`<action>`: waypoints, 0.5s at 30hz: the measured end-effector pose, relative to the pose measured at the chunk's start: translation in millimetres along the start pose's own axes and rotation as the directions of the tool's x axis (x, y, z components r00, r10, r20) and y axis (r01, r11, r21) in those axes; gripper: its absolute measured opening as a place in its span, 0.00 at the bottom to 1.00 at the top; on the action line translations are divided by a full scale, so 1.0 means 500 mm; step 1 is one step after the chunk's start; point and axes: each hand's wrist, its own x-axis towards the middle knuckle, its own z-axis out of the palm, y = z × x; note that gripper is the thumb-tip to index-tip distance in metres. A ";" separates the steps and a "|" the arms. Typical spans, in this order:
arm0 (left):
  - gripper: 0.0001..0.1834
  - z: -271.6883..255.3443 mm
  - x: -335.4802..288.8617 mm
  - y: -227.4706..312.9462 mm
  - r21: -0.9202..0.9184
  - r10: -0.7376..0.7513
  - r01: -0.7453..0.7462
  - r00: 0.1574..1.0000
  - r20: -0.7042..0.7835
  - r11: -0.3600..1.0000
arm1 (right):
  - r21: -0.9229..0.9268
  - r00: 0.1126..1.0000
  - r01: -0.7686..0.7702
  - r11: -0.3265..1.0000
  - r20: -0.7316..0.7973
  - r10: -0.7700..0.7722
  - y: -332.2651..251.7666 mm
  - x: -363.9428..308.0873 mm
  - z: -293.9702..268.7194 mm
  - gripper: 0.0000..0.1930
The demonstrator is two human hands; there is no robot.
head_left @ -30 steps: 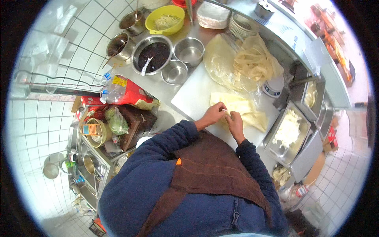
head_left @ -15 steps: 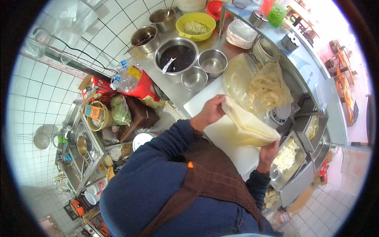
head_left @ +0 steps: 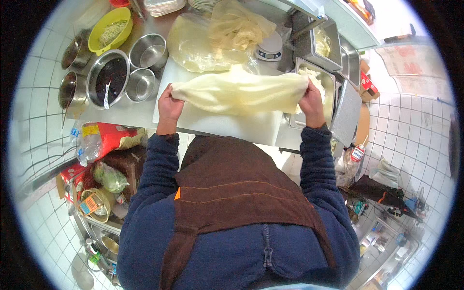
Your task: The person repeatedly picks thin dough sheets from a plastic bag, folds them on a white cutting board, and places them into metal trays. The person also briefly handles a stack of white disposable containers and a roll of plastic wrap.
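Note:
My left hand point(head_left: 170, 108) and right hand point(head_left: 312, 104) each pinch one end of a soft, thin pale-yellow sheet point(head_left: 237, 94), perhaps dough or tofu skin. It stretches between them above a white cutting board point(head_left: 212, 123), its middle sagging in folds. Whether its lower edge touches the board I cannot tell. Just beyond lies a clear plastic bag point(head_left: 188, 43) with a bunched pale-yellow heap point(head_left: 239, 26) on it. My right hand is beside a metal pan point(head_left: 330, 104) holding whitish pieces, partly hidden by that hand and the sheet.
A kitchen scale point(head_left: 269, 50) stands beyond the sheet. To the left are two small steel bowls point(head_left: 148, 50), a larger bowl of dark liquid point(head_left: 110, 79) with a spoon, and a yellow-green colander point(head_left: 110, 31). More metal pans point(head_left: 321, 43) line the right; a red bag point(head_left: 118, 135) sits below the counter's left side.
My view has swung right, so the counter now lies across it. The sheet, slanted and folded before, is now pulled wide and level between my hands, which still hold its ends.

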 end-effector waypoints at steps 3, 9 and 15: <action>0.10 0.005 0.003 0.023 0.056 0.062 -0.061 0.998 -0.009 0.997 | -0.089 0.985 0.135 0.987 -0.096 -0.143 -0.012 -0.001 -0.028 0.18; 0.10 -0.004 -0.008 0.109 0.122 0.227 -0.219 0.972 -0.056 0.968 | -0.387 0.892 0.394 0.834 -0.060 -0.449 -0.200 -0.083 0.076 0.20; 0.15 -0.026 -0.025 0.086 0.206 0.296 -0.247 0.919 -0.260 0.947 | -0.456 0.782 0.482 0.749 -0.161 -0.602 -0.324 -0.150 0.210 0.21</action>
